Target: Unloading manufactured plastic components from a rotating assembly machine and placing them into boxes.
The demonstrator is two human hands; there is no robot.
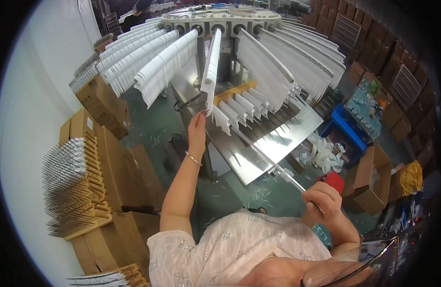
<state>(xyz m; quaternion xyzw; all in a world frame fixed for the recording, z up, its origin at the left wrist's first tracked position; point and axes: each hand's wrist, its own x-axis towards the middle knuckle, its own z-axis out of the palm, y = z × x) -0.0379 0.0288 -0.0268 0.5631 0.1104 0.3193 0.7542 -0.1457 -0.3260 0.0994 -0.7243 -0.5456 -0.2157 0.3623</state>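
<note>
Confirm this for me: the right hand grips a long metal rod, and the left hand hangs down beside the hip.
The left hand is wrong: the head view shows it raised to the lower edge of white hanging material. The right hand does grip a long metal rod.

Lettering: nothing is reading legibly.
A white label [89, 123] is marking a cardboard box [78, 125] at left, its print appearing blurred; dark letter-like motifs [226, 235] are dotting the pale blouse [258, 241].
</note>
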